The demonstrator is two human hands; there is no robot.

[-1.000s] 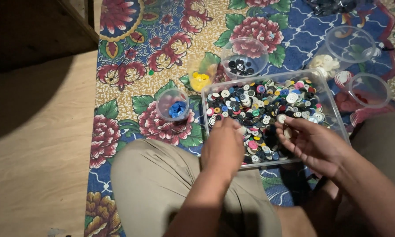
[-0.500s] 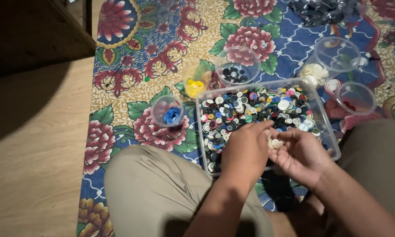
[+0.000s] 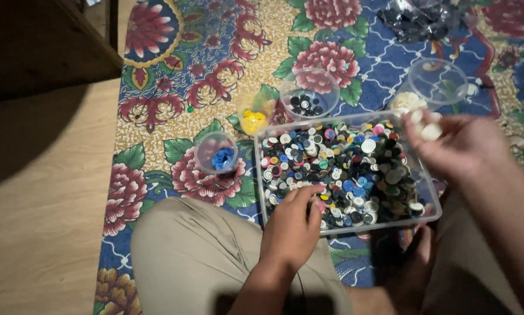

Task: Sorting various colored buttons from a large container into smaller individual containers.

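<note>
Since half a second ago the right hand [image 3: 457, 143] has lifted away from the left and swung up toward the far right corner of the tray [image 3: 431, 201], near the cup of white buttons [image 3: 406, 103] — its fingers pinch a pale button [image 3: 431, 132], though blur hides the exact grip. The left hand [image 3: 291, 230] stays at the tray's near edge, fingers curled loosely with their tips on the mixed buttons [image 3: 355, 169], gripping nothing I can make out. Cups of blue [image 3: 218, 154], yellow [image 3: 253, 116] and black [image 3: 307, 99] buttons sit on the floral mat [image 3: 157, 87] left of the tray.
</note>
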